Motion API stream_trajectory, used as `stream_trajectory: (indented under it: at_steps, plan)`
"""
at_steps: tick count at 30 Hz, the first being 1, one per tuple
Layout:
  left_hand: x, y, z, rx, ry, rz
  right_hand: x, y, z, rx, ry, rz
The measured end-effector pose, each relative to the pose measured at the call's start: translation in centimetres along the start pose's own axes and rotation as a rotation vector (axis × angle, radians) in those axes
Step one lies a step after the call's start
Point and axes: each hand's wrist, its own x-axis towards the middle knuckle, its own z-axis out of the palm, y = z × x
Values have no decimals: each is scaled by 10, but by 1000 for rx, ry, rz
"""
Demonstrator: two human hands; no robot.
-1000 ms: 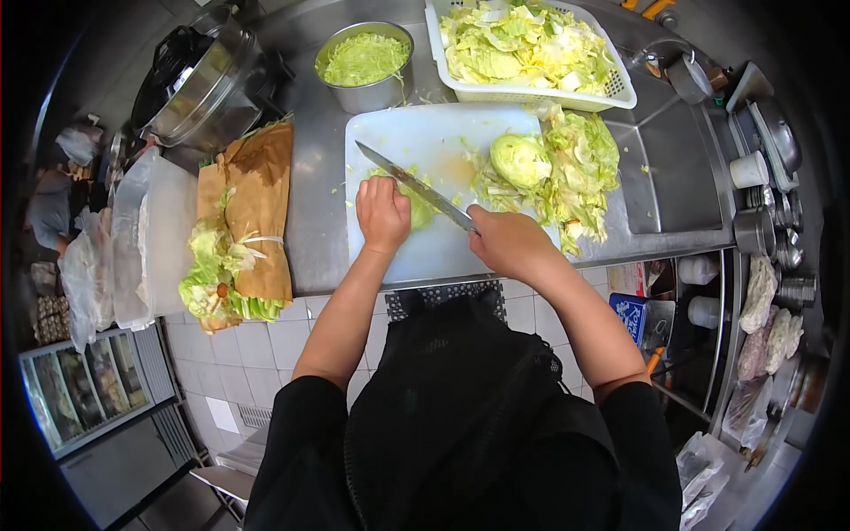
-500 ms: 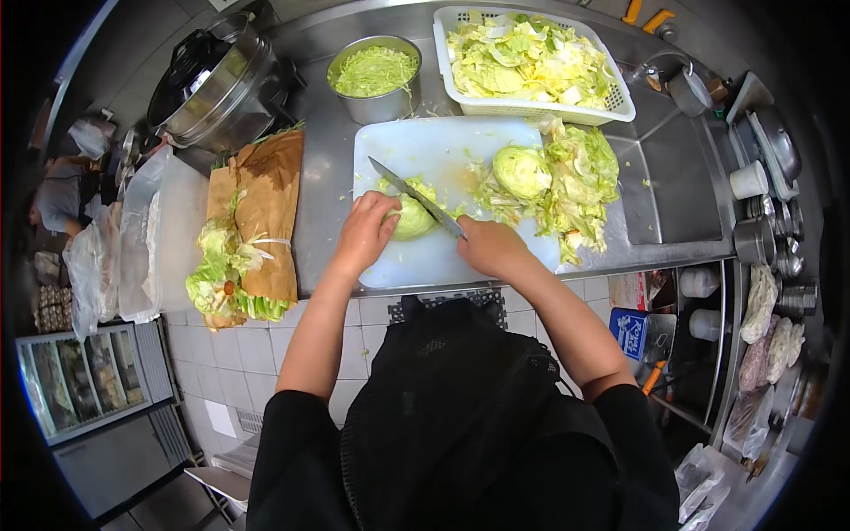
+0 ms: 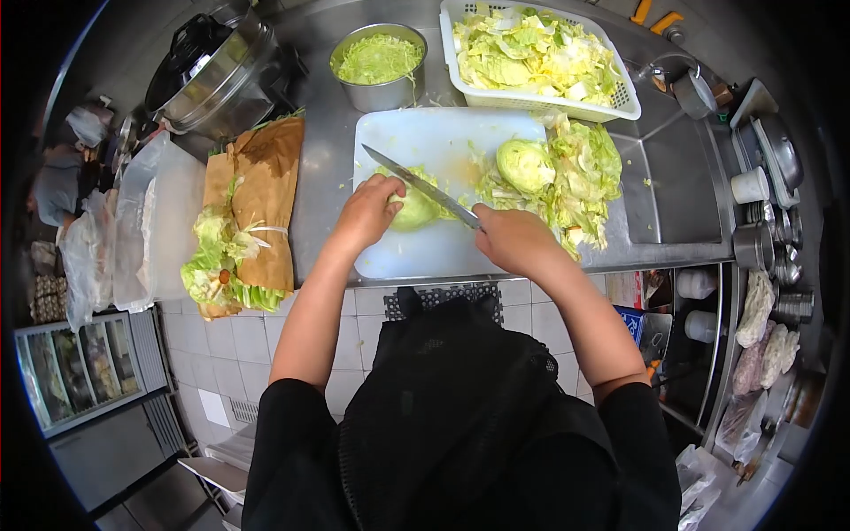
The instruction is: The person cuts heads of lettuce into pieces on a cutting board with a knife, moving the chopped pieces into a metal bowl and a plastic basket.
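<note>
On a white cutting board [image 3: 381, 133] my left hand [image 3: 367, 211] is closed over a cut piece of lettuce [image 3: 413, 212], fingers curled on its top left. The handle of a long kitchen knife [image 3: 423, 188] is in the grip of my right hand [image 3: 516, 239]. Its blade slants up and left along the far side of the lettuce piece, and its tip reaches past my left fingers. Shreds lie around the blade. A trimmed lettuce head [image 3: 525, 165] sits farther right, beside a heap of loose outer leaves [image 3: 584, 168].
Behind the board stand a round metal pot [image 3: 379, 88] of shredded lettuce and a white basket [image 3: 542, 104] of torn leaves. Left are a brown paper bag [image 3: 266, 190] with leaves and a clear plastic tub [image 3: 177, 248]. A sink [image 3: 668, 195] lies right.
My right hand has drawn the knife back a little, rightward. My left hand stays on the lettuce piece. The whole view has shifted slightly.
</note>
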Motion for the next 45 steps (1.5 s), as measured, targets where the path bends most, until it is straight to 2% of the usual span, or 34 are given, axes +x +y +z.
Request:
stream_trajectory:
  at_steps: [1, 5, 9, 14, 19, 23, 26, 29, 32, 37, 41, 45]
  plan:
    - [-2, 0, 1, -3, -1, -5, -5, -3, -5, -7, -11, -13]
    - [0, 2, 0, -58, 11, -3, 47, 19, 59, 10, 54, -2]
    - [0, -4, 3, -86, 35, 0, 11, 7, 5, -16, 35, -46]
    - [2, -4, 9, -83, 94, 59, 37, 14, 50, 3, 82, -17]
    - [2, -4, 12, -99, 88, 36, 2, 1, -3, 5, 38, -54]
    - [5, -4, 13, -132, 96, 21, 47, 17, 55, 0, 38, 38]
    - [6, -5, 11, -119, 93, 16, 28, 9, 11, -24, -17, 21]
    - [5, -3, 15, -133, 91, -8, 5, 1, 2, 11, -2, -2]
    - [5, -5, 17, -142, 94, -19, 45, 18, 53, 11, 26, 56]
    - [5, -4, 19, -140, 102, -23, 3, 3, -6, -25, -15, -6]
    - [6, -1, 20, -172, 122, -41, 43, 17, 51, -11, 34, 38]
    - [7, -3, 20, -171, 122, -34, 17, 10, 0, -29, -21, -1]
